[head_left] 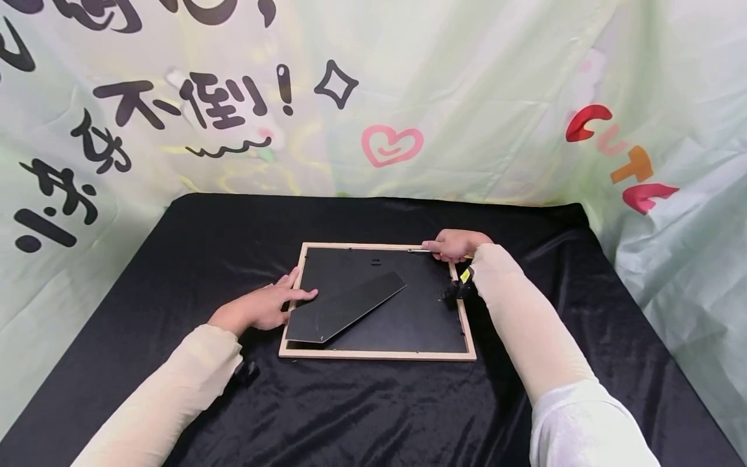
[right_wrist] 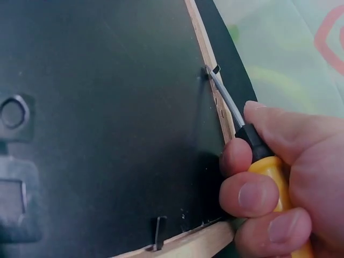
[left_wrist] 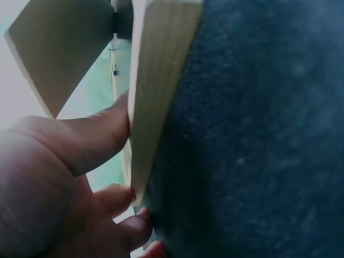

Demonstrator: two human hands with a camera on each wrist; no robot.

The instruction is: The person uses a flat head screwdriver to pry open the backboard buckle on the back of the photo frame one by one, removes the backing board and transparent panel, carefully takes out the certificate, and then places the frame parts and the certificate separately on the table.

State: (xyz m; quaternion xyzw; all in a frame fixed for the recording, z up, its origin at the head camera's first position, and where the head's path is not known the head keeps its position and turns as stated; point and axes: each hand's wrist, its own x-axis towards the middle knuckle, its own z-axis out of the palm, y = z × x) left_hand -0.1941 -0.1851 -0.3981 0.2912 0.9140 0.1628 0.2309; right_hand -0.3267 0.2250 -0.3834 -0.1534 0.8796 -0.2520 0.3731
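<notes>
A light wooden picture frame (head_left: 373, 355) lies face down, its black backing board (head_left: 385, 331) upward. My right hand (head_left: 458, 245) grips a screwdriver (right_wrist: 270, 169) with a yellow and black handle at the frame's far right corner. Its metal tip meets a small dark tab (right_wrist: 208, 71) on the frame's inner edge. At the left side, my left hand (head_left: 265, 306) holds the frame's edge, thumb across the top and fingers along the outer side. Beside that thumb, the black stand leg (head_left: 347, 308) slants over the backing.
Another bent tab (right_wrist: 159, 232) stands up along the frame's edge. A small metal hanger (head_left: 376, 262) sits on the backing. Black cloth (head_left: 350, 415) covers the table, and a printed curtain (head_left: 467, 97) hangs behind it. Each wrist carries a small black camera.
</notes>
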